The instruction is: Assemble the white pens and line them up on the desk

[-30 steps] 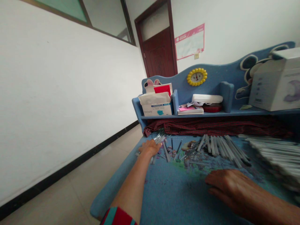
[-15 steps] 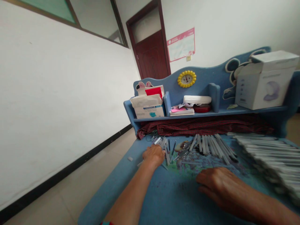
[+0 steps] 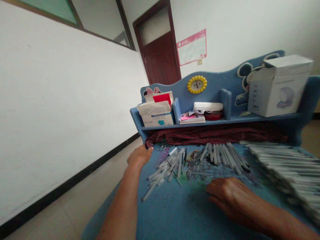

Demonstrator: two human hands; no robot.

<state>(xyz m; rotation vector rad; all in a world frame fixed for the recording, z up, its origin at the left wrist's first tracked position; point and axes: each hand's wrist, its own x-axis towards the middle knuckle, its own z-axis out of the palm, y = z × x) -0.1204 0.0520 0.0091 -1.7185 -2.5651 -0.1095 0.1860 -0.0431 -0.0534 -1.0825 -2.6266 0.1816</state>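
Observation:
My left hand (image 3: 139, 156) is at the table's left edge, beside a loose heap of clear plastic pen barrels (image 3: 166, 168). Its thumb points right, and the other fingers are hidden on the far side. Low over the near part of the blue table (image 3: 172, 213) is my right hand (image 3: 226, 191), back upward, fingers curled together; anything inside them is hidden. Thin dark rods like pen refills (image 3: 195, 160) lie in the middle. Beyond my right hand a fanned row of clear barrels (image 3: 223, 155) spreads out. My right forearm passes in front of a large stack of pens (image 3: 287, 166).
A blue shelf (image 3: 160, 128) runs along the back, bearing a mask box (image 3: 158, 119), papers (image 3: 192, 119), a red round tin (image 3: 213, 115) and a white carton (image 3: 277, 88). Red-checked cloth (image 3: 212, 133) is bunched beneath it. A white wall (image 3: 62, 93) stands to the left.
My left hand has moved left from over the heap to the table's edge, uncovering the barrels. More barrels show spread toward the near left. My right hand has barely moved.

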